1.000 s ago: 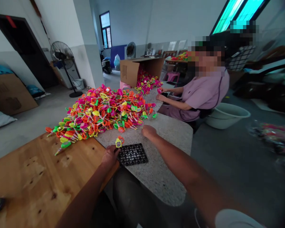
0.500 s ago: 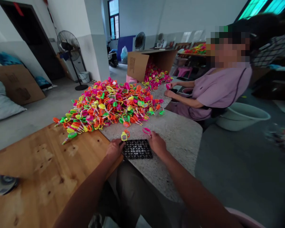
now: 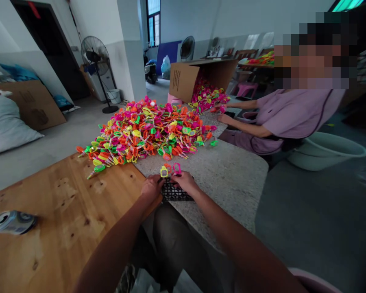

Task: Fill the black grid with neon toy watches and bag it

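"Where's the pink toy watch (image 3: 177, 168)?"

"At the far edge of the black grid tray (image 3: 178, 194), just right of the yellow toy watch (image 3: 164, 171)."

"And the hands?"

"The right hand (image 3: 184, 182) pinches the pink toy watch by its near end; the left hand (image 3: 151, 186) has its fingers closed on the tray's left edge."

"How much room is there?"

"The speckled counter (image 3: 232, 175) stretches right to a rounded corner. The wooden counter (image 3: 57, 207) borders it on the left, and the heaped pile (image 3: 149, 132) lies on the far side."

"What's changed?"

"The pink toy watch has moved left, from beside the tray's far right corner."
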Tool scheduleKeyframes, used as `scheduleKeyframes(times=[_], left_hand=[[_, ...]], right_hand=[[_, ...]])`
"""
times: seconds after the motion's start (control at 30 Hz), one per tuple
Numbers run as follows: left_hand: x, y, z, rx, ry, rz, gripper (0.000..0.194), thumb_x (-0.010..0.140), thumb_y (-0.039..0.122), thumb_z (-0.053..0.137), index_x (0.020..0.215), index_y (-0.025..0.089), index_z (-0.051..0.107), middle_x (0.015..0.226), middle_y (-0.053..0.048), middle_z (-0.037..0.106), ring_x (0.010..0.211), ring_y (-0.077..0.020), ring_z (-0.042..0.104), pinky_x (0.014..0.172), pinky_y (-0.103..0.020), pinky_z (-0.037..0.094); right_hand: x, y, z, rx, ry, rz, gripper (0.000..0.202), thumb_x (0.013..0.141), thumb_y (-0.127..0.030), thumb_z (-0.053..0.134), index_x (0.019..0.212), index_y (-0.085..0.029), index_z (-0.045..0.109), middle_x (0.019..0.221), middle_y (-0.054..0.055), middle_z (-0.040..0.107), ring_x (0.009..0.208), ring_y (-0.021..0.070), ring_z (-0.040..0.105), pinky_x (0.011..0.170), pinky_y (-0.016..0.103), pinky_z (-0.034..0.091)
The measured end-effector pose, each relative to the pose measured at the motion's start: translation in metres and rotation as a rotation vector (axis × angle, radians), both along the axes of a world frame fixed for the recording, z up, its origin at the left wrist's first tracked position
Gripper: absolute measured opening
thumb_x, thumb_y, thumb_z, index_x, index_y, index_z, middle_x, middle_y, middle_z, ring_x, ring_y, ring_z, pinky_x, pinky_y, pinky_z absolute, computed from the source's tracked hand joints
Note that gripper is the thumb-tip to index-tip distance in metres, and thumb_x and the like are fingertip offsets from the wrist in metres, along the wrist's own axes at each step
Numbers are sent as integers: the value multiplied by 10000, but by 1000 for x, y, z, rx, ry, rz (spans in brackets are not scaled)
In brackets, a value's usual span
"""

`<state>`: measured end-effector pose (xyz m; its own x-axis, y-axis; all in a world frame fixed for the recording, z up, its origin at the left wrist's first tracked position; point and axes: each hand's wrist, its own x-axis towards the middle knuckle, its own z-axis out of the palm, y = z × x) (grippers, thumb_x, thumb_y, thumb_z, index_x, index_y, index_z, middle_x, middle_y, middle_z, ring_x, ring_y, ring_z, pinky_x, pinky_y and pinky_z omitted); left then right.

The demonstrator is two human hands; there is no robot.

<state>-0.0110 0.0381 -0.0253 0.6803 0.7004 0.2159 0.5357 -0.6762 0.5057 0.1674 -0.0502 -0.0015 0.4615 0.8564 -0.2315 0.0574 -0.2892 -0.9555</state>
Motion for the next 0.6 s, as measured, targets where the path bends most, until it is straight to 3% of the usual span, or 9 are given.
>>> scheduleKeyframes(times=[0.1,0.17,0.6], left_hand=[[0,-1,2,5,4,4,251,1024,386,602,1031,193,763,999,-106,767,967,-239,670,932,-360,495],[-1,-3,3,6,6,7,261,1023,395,603,1046,191,765,1000,-101,768,970,-241,673,926,-356,495],[-1,-2,3,-15,20,13,256,1018,386,614,1107,205,771,1048,-97,776,1012,-244,678,953,-350,495]], right_hand=[[-3,-1,4,-74,-370,60,131,940,-258,677,881,-167,751,677,27,740,636,176,720,584,225,474],[-4,-3,5,-102,-506,64,174,954,-283,665,859,-166,753,607,16,707,569,163,680,585,229,442],[-4,-6,1,-71,-509,57,262,947,-365,676,780,-175,743,586,17,691,567,173,661,604,243,416]])
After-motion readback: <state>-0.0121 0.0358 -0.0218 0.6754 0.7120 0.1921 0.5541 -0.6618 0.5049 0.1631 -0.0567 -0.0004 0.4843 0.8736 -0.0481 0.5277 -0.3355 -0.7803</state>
